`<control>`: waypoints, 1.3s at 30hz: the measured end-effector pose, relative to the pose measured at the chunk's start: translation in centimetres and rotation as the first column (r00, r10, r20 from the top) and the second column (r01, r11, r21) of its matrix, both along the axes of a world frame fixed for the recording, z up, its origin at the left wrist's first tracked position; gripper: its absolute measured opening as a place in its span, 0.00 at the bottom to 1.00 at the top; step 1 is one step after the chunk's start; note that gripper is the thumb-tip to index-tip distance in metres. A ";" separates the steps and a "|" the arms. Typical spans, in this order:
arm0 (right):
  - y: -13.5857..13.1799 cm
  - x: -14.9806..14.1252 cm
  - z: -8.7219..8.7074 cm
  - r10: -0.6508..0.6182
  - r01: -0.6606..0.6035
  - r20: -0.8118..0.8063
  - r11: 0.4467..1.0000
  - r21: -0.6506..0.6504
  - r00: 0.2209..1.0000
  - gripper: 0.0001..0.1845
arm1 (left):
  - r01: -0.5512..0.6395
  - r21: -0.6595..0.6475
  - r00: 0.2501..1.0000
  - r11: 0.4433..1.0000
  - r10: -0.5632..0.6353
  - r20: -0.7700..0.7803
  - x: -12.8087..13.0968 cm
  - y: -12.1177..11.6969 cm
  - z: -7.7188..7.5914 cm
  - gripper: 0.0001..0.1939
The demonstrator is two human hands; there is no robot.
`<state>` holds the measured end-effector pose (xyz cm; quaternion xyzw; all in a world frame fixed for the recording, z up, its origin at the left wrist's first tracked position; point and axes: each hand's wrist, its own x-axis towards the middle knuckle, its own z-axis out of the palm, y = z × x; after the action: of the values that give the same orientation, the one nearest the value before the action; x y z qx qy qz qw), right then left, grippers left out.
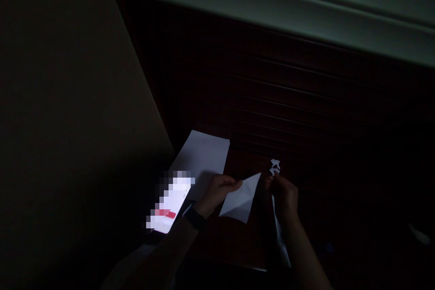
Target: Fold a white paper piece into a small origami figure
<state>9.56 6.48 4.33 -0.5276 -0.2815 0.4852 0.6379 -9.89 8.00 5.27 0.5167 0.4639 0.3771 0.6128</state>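
Observation:
A white piece of paper (240,199) with a pointed upper corner is pinched between the thumb and fingers of my left hand (220,189), which wears a dark watch (194,216) at the wrist. To its right, my right hand (283,195) is closed with its fingertips together. A long narrow paper strip (280,238) runs down from under those fingers, beside the forearm; where it meets the fingers is partly hidden. Small torn paper scraps (275,166) lie just past the right fingertips. The two hands are apart.
White paper sheets (205,156) lie on the dark wooden surface (234,249) at left. A lit phone (171,206), its screen partly blurred out, stands beside my left wrist. A pale wall (68,99) rises at left, and dark slatted wood (272,86) lies behind. The scene is very dim.

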 end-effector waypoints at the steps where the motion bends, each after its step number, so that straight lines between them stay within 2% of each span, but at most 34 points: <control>1: 0.0 0.1 0.1 -0.008 0.008 -0.001 1.000 -0.014 1.000 0.11 | -0.046 0.015 0.999 0.999 0.046 0.001 -0.1 0.1 -0.1 0.16; 2: -0.1 0.1 0.2 0.013 -0.013 -0.004 0.999 -0.042 1.000 0.12 | -0.086 0.035 0.996 0.996 0.086 0.001 -0.2 0.2 -0.3 0.16; 4: -0.4 -0.5 0.2 0.170 -0.171 -0.012 0.982 -0.082 0.985 0.16 | -0.126 0.065 0.992 0.990 0.126 0.004 -0.2 0.4 -0.5 0.17; 6: -0.7 -1.6 -0.2 0.293 -0.294 -0.034 0.954 -0.063 0.956 0.22 | -0.108 0.070 0.994 0.992 0.107 0.024 -0.2 0.5 -0.6 0.17; 8: -0.9 -2.4 -0.9 0.348 -0.347 0.000 0.936 -0.048 0.938 0.24 | -0.058 0.055 0.997 0.997 0.054 0.063 -0.1 0.4 -0.5 0.17; 11: -0.7 -2.7 -1.9 0.348 -0.344 0.045 0.936 -0.070 0.936 0.18 | 0.000 0.067 0.996 0.998 -0.006 0.092 0.2 0.2 -0.2 0.18; 15: -0.4 -2.2 -2.2 0.320 -0.310 0.086 0.945 -0.107 0.944 0.16 | 0.010 0.183 1.000 0.983 -0.012 0.009 0.8 0.1 -0.2 0.24; 18: -0.5 -2.0 -1.7 0.309 -0.299 0.096 0.948 -0.106 0.946 0.16 | -0.049 0.230 0.992 0.972 0.074 -0.099 0.9 0.1 -0.7 0.16; 20: -0.6 -2.0 -1.4 0.324 -0.314 0.101 0.944 -0.099 0.941 0.15 | -0.099 0.211 0.982 0.972 0.130 -0.136 0.7 0.2 -0.9 0.16; 22: -0.8 -1.9 -1.1 0.366 -0.358 0.094 0.929 -0.098 0.926 0.13 | -0.117 0.157 0.985 0.981 0.135 -0.107 0.4 0.2 -0.9 0.19; 27: -0.9 -1.6 -0.3 0.406 -0.401 0.056 0.912 -0.085 0.912 0.10 | -0.058 0.055 0.998 0.997 0.057 0.015 0.1 0.2 0.0 0.19; 32: -0.8 -1.3 0.2 0.419 -0.409 0.112 0.907 -0.102 0.901 0.10 | -0.012 0.046 1.000 0.999 0.012 -0.010 0.3 0.3 0.6 0.14; 35: -0.6 -1.3 0.1 0.367 -0.359 0.128 0.930 -0.076 0.922 0.14 | -0.011 0.025 0.999 1.000 0.012 -0.034 0.2 0.4 0.5 0.14; 39: -0.6 -1.4 -0.1 0.279 -0.283 0.136 0.959 0.008 0.951 0.19 | -0.087 0.055 0.995 0.995 0.090 -0.041 -0.1 0.3 0.3 0.17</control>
<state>8.17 5.92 4.20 -0.5047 -0.4022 0.5309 0.5492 -10.00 8.32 5.54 0.5198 0.4895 0.4047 0.5713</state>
